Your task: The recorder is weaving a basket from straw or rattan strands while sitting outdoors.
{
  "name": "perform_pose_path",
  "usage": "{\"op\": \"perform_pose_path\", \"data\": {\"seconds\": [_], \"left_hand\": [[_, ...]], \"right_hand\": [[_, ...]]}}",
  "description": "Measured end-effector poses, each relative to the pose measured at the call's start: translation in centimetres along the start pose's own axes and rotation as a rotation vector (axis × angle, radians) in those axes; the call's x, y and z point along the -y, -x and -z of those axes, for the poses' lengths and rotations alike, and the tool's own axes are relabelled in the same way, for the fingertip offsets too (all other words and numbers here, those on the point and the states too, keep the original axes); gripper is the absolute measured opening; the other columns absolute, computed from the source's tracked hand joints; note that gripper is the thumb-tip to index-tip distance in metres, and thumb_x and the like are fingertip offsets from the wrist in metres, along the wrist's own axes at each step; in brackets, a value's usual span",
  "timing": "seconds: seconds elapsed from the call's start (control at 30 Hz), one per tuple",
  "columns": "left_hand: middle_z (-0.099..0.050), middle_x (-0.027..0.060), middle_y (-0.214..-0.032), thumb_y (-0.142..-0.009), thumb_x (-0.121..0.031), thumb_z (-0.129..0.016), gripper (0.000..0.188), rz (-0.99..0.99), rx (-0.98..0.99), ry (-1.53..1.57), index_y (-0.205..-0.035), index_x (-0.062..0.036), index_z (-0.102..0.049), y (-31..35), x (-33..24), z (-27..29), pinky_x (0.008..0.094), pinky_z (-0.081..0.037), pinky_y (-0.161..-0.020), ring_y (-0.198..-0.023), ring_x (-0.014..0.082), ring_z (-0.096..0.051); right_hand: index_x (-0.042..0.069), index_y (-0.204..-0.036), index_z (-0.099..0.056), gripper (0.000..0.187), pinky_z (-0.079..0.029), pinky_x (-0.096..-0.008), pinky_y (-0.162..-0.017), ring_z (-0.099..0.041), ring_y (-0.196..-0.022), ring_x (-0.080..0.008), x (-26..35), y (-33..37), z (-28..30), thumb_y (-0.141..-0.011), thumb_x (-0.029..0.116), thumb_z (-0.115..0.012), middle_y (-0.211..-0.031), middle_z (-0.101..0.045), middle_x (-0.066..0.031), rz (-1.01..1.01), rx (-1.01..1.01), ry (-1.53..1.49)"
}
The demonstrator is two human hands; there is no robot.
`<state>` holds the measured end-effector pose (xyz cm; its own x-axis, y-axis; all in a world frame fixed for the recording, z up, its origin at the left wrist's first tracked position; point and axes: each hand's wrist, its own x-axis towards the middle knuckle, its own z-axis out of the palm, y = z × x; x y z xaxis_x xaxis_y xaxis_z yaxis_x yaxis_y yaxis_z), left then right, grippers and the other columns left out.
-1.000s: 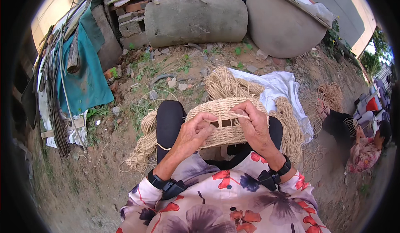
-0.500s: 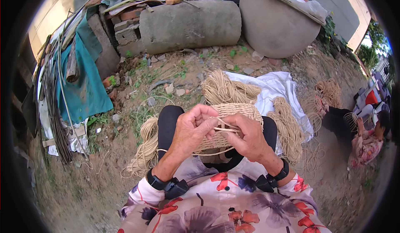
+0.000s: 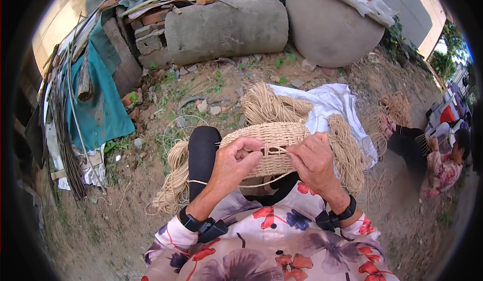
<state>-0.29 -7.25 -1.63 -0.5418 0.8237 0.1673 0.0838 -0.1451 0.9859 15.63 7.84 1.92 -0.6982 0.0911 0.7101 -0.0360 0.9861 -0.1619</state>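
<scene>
A woven cord basket [image 3: 251, 131] of pale straw colour rests across my lap, between my dark-trousered knees. My left hand [image 3: 236, 160] is closed at its near side, thumb and forefinger curled at a small loop of cord; the exact grip is partly hidden. With thumb and fingertips pinched together, my right hand [image 3: 316, 161] holds a strand of cord [image 3: 279, 150] that stretches from the weave between the two hands. Another length of cord [image 3: 261, 184] runs slackly below the basket toward the left.
Hanks of cord lie beside my left knee [image 3: 173, 175], beyond the basket [image 3: 271, 105] and at my right [image 3: 347, 153], near a white sack [image 3: 334, 102]. Another person [image 3: 443, 168] sits at far right, near more cord [image 3: 395, 110]. Concrete cylinder [image 3: 226, 29] stands beyond.
My hands have moved apart; the right went right, drawing the strand across. More of the basket's woven side shows between them.
</scene>
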Motion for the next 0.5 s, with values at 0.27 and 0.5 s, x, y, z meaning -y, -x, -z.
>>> {"op": "perform_pose_path", "data": {"seconds": [0.27,0.5], "left_hand": [[-0.062,0.0018,-0.065,-0.089,-0.011,-0.063,0.014,0.134,-0.036,-0.214,-0.097,-0.0009,-0.069,1.3,0.8,1.6,0.0256,-0.046,-0.054,-0.058,0.0073,-0.055],[-0.066,0.0096,-0.079,-0.083,-0.01,-0.067,0.01,-0.389,-0.085,-0.675,-0.091,-0.0061,-0.07,-0.1,1.0,0.2,0.0354,-0.05,-0.057,-0.066,0.0254,-0.065]], "right_hand": [[0.006,-0.079,-0.062,0.009,-0.038,-0.0381,-0.069,-0.054,-0.072,-0.0251,-0.4,-0.5,-0.8,-0.074,0.005,-0.069,-0.073,-0.05,-0.0068,0.032,0.161,0.024],[0.009,-0.079,-0.065,0.007,-0.04,-0.0387,-0.064,-0.055,-0.07,-0.0253,0.4,-0.7,-3.2,-0.075,0.012,-0.069,-0.072,-0.053,-0.0064,-0.021,0.195,0.117]]}}
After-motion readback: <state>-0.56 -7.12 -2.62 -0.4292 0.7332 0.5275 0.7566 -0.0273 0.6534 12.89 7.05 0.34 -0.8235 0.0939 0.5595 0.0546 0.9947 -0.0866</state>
